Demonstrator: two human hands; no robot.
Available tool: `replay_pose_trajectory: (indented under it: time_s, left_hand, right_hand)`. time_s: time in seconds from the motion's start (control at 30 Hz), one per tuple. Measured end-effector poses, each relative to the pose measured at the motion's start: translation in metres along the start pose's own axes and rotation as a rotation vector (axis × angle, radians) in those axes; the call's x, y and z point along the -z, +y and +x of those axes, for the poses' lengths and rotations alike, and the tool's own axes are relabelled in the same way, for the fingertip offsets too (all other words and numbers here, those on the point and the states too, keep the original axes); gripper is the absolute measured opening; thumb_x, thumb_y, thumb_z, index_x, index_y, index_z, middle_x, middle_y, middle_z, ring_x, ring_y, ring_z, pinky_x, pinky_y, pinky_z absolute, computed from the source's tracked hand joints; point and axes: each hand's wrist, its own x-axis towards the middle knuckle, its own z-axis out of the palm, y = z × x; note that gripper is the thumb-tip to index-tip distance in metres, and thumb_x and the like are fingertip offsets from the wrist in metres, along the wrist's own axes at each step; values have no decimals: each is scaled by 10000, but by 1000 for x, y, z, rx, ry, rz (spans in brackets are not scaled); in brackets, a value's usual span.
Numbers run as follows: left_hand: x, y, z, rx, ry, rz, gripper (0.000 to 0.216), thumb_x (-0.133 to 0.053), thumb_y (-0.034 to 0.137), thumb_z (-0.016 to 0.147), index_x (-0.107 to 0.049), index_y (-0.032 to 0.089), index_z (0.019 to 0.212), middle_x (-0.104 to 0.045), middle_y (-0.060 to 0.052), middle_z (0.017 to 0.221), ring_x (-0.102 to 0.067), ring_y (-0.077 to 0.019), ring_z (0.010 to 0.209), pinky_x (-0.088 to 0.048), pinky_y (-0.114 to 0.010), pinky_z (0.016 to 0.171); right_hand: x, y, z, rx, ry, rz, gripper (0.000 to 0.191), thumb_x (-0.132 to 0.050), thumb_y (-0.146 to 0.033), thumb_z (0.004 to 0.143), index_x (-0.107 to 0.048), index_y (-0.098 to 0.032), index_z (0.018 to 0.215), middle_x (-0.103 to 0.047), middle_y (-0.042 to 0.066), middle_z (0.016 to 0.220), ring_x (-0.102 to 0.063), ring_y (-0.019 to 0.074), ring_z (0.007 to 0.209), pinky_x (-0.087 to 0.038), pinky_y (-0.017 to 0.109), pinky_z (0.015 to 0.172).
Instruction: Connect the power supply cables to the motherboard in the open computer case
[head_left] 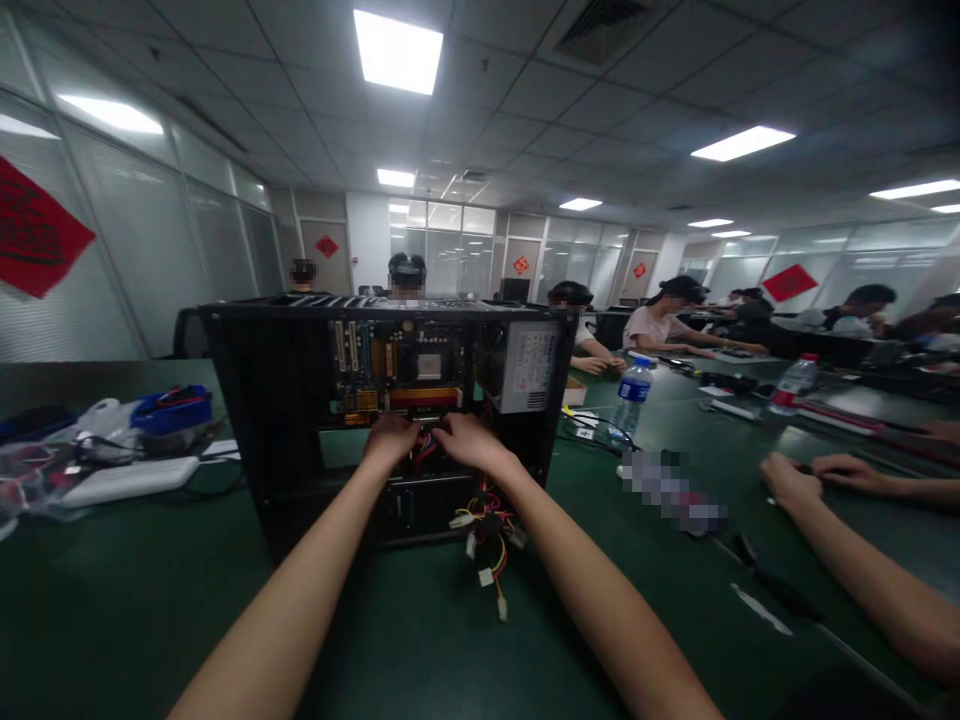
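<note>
An open black computer case (232, 400) stands on the table, its open side toward me. Inside it, a motherboard (430, 364) is mounted upright, and a grey power supply (525, 365) sits at the upper right. My left hand (391, 440) and my right hand (472, 442) reach in at the board's lower edge, close together, with fingers curled inward. Red and dark cables (424, 455) show between them. The fingertips are too small and partly hidden to show what they pinch. Below my right hand, a bundle of power connectors (491, 545) hangs over the case's lower edge.
At left lie a white power strip (131, 482), a blue tray (172, 408) and plastic bags. Water bottles (634, 390) stand at right. A co-worker's hands (791, 482) rest at the right side of the green table (600, 530). Other people sit further back.
</note>
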Motion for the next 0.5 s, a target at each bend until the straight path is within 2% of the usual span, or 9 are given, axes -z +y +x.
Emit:
replay_pose_trajectory:
  time_s: [0.17,0.33,0.5]
  left_hand:
    - [-3,-7,-2,5,28,39,345,-545,432,975,-753,164,913,-778,-98,955,-730,-216,945,-548,-360,868]
    - [-4,-4,-3,-36,33,88,351,-541,419,986,-740,154,871,-771,-98,954,-716,-218,988,-532,-401,945]
    - [-4,1,-3,-22,36,114,340,-564,448,987,-719,148,951,-750,-83,1007,-700,-207,1009,-531,-427,978]
  right_hand:
    - [0,-1,-1,3,7,-9,357,-503,-421,988,-713,-149,1088,-744,153,1116,-704,265,1033,-454,287,754]
    - [0,-1,-3,3,8,-14,360,-503,-421,983,-711,-143,1076,-742,165,1107,-703,286,1033,-458,304,761]
    - [-1,1,-3,2,3,8,359,-501,-425,989,-710,-145,1074,-738,171,1112,-699,281,1022,-458,301,776]
